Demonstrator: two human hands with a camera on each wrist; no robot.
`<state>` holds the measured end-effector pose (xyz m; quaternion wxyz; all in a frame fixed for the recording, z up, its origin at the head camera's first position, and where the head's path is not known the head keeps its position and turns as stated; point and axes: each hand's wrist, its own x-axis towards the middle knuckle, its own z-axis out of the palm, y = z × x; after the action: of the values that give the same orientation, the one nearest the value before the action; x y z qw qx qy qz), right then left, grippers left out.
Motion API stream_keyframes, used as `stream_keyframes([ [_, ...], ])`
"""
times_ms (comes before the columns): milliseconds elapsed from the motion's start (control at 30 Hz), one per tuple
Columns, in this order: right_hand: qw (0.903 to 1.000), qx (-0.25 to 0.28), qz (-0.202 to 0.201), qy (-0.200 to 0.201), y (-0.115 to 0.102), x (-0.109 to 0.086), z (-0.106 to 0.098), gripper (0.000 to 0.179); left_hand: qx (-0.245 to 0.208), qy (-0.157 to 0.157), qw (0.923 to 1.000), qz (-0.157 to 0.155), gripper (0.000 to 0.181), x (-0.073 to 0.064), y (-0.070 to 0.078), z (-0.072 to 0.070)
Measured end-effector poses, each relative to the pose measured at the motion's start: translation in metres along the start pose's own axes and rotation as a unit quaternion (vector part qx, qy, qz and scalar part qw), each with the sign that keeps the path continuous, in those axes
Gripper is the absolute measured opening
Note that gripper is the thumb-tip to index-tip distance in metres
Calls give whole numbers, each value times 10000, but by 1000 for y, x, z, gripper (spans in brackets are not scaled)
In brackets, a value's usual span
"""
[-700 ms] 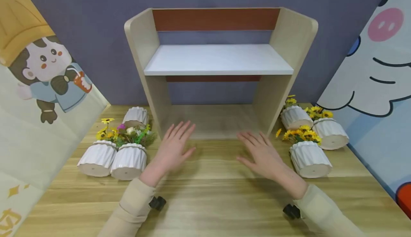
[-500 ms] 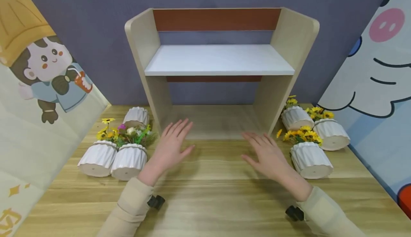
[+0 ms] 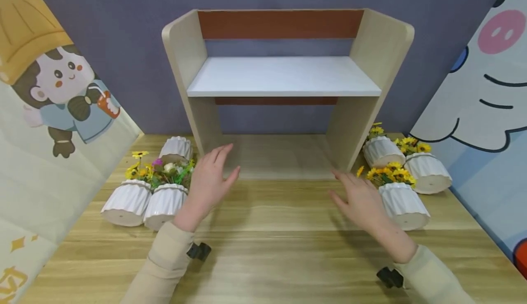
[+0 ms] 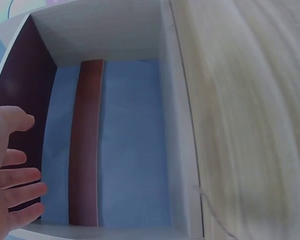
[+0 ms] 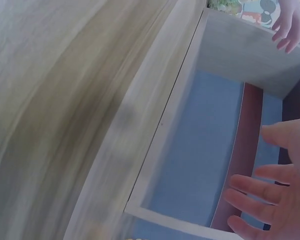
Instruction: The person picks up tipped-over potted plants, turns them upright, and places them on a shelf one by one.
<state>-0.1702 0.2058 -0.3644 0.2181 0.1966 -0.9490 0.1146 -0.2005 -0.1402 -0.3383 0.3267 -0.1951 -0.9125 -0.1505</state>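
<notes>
My left hand [image 3: 207, 186] hovers before the left side of a two-tier wooden shelf [image 3: 288, 156], its fingers extended and holding nothing. Just left of it is a white fluted flowerpot [image 3: 164, 205] with mixed flowers, which the hand partly overlaps. A similar pot [image 3: 126, 203] with yellow flowers stands beside that one. On the other side, my right hand [image 3: 365, 202] has its fingers loosely extended, grasping nothing. It overlaps the edge of a white pot [image 3: 405, 208] with yellow-orange flowers. In the wrist views, the left hand [image 4: 12, 175] and right hand [image 5: 275, 182] appear before the shelf.
A third white pot [image 3: 176, 148] sits behind the left pair. Two more pots with yellow flowers, one nearer [image 3: 428, 172] and one farther back [image 3: 381, 152], stand right of the shelf. The white upper board [image 3: 284, 76] spans the shelf above a wooden table [image 3: 280, 249].
Both hands have moved apart: the left one leftward toward the left pots, the right one rightward toward the right pots. The pots and shelf stay in place.
</notes>
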Motion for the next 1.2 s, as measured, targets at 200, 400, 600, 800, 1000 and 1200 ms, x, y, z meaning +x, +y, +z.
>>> stream_keyframes([
  [200,9997,-56,205,125,4,-1,-7,52,-186,667,9975,-109,50,5,-5,-4],
  [400,9990,-166,334,266,8,-4,-14,47,-326,937,9946,-306,48,9,-8,-9],
  [600,9987,-214,404,238,17,-8,-18,44,100,1309,9888,-714,39,15,-14,-17],
  [800,9975,-306,621,116,25,-13,-21,43,17,1602,9795,-1225,33,20,-18,-24],
  [1000,9954,-454,815,216,29,-14,-27,43,-294,1493,9698,-1907,50,23,-20,-25],
  [1200,9923,-585,1075,175,35,-17,-35,46,-669,1344,9628,-2246,61,31,-21,-26],
])
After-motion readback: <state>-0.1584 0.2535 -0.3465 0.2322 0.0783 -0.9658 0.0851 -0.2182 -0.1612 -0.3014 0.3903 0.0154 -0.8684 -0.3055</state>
